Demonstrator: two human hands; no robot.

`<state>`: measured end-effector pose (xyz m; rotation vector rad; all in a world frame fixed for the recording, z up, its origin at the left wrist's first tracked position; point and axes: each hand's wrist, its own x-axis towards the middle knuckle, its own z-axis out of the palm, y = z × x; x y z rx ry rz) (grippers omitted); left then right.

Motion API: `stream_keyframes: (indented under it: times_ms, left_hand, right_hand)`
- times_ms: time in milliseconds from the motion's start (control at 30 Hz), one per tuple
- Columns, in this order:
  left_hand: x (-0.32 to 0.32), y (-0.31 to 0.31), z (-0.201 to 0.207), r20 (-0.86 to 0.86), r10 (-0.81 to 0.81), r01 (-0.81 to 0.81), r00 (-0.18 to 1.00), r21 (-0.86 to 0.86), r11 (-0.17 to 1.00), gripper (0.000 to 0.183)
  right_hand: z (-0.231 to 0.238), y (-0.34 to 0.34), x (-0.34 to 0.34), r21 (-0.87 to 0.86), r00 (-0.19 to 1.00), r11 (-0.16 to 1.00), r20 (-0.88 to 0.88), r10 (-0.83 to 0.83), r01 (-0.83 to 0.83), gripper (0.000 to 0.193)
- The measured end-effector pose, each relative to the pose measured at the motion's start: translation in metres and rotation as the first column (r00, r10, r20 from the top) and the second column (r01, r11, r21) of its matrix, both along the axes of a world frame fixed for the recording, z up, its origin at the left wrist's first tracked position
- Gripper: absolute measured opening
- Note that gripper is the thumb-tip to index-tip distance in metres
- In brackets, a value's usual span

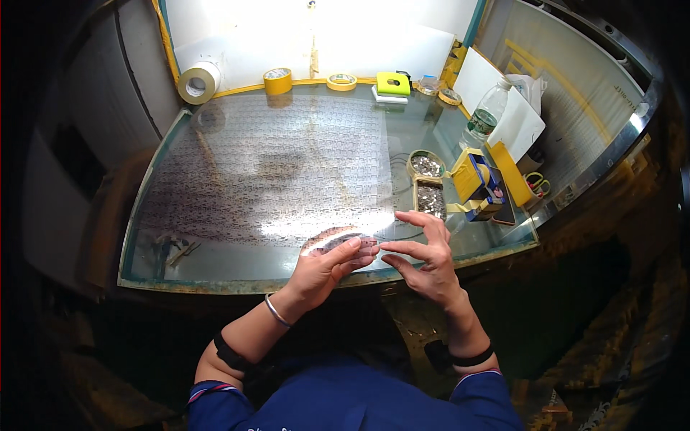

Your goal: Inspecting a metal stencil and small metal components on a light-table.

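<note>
At the near edge of the glass table, a thin clear sheet lies under both our hands, close to the front rim. Left hand rests flat-ish on it, fingers curled down onto the sheet, pressing more than gripping. Right hand just beside, thumb and forefinger drawn close in a light pinch at the sheet's right edge; whether anything tiny sits between them we cannot tell. Beyond the sheet, most of the table is covered by a large patterned mat of fine repeated marks. To the right of the sheet, two small trays of silvery bits, then a blue and yellow box. Far side of the table: tape rolls, a yellow-green block, a plastic bottle. Progress, as we judge it: sheet positioned, fine handling under way, trays well stocked
</note>
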<state>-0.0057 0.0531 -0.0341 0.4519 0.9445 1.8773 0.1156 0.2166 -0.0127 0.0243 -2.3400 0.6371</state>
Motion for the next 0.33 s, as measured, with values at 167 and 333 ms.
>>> stream_keyframes:
  times_ms: [167,333]
  left_hand:
    - [-0.0006,-0.0008,-0.0011,0.003,0.008,-0.008,1.000,-0.012,1.000,0.029]
    - [0.0006,-0.0010,0.0015,0.020,0.024,-0.023,1.000,-0.027,0.999,0.033]
  right_hand:
    - [-0.0005,-0.0024,-0.0027,0.039,0.999,0.999,-0.043,-0.002,0.004,0.026]
    - [-0.0032,-0.0013,-0.0048,0.090,0.996,0.996,-0.089,0.015,-0.007,0.025]
